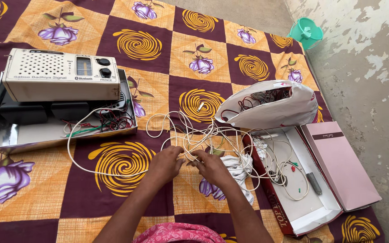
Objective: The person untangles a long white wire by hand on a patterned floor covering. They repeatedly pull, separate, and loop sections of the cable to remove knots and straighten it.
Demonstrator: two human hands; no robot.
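My left hand (166,163) and my right hand (212,167) meet over a tangle of thin white wire (194,135) on a patterned cloth (140,45). Both hands pinch strands of it between the fingers. The wire loops left toward an open radio case (23,135) and right into an open cardboard box (293,189). A white radio front panel (61,74) with two black knobs leans on the case. A white rag (241,168) lies under my right hand.
A white bag (284,110) with more wires rests behind the box. The box's pink lid (343,166) lies open to the right. A green plastic mug (306,32) stands on the bare concrete floor (370,81) at the far right.
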